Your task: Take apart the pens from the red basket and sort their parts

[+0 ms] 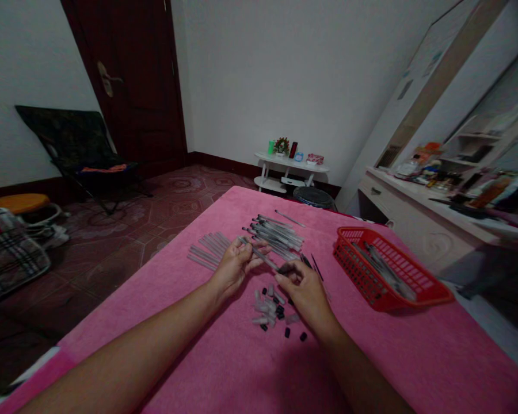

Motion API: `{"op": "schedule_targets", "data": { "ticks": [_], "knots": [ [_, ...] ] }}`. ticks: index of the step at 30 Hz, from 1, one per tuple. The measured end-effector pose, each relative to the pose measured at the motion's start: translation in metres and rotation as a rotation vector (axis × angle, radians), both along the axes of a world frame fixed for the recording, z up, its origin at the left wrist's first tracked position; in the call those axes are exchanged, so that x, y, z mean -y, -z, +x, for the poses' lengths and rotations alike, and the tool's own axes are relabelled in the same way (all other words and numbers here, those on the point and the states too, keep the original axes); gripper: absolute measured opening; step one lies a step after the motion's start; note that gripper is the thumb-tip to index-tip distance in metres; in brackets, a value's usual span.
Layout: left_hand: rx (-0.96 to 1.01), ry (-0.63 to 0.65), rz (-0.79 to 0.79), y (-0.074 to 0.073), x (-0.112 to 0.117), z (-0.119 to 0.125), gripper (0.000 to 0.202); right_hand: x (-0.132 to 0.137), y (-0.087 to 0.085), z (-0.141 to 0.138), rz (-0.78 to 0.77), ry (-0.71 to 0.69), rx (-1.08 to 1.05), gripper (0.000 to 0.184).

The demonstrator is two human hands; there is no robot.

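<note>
My left hand (237, 265) is closed around the clear barrel of a pen (264, 259), held just above the pink cloth (224, 356). My right hand (304, 292) pinches the pen's near, dark end. Below the hands lies a small heap of pen caps and black end plugs (273, 310). Left of my left hand is a row of empty clear pen barrels (207, 250). Behind the hands lies a pile of assembled pens (277, 234).
A red plastic basket (414, 287) with several pens in it stands at the right on the pink cloth. Beyond are a white side table (291, 167), a dresser (431, 218), a folding chair (82, 155) and a dark door (133, 80).
</note>
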State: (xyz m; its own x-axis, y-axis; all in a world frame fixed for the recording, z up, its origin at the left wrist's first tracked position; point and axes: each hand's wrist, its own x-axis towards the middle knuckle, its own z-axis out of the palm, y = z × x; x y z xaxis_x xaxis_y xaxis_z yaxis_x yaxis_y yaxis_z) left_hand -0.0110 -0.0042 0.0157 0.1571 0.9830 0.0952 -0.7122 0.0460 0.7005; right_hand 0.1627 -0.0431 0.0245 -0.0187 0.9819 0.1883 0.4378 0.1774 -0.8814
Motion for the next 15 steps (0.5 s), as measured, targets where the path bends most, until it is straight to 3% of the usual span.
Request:
{"op": "schedule_targets", "data": {
  "ticks": [5,8,10,15],
  "knots": [
    [-0.001,0.003,0.005,-0.0001,0.0011,-0.0008,0.023,0.0011,-0.0025,-0.0011,-0.056,-0.056,-0.027,0.032],
    [0.002,0.001,0.003,0.0014,0.0011,-0.0011,0.023,0.0013,-0.0035,-0.0011,-0.007,0.017,0.005,0.019],
    [0.006,0.002,0.004,0.0030,0.0006,-0.0009,0.023,0.0015,-0.0038,-0.0010,0.012,0.027,0.009,0.021],
    [0.002,0.014,0.026,0.0060,-0.0013,0.0000,0.023,0.0021,-0.0032,-0.0006,-0.075,-0.075,0.017,0.034]
  ]
}}
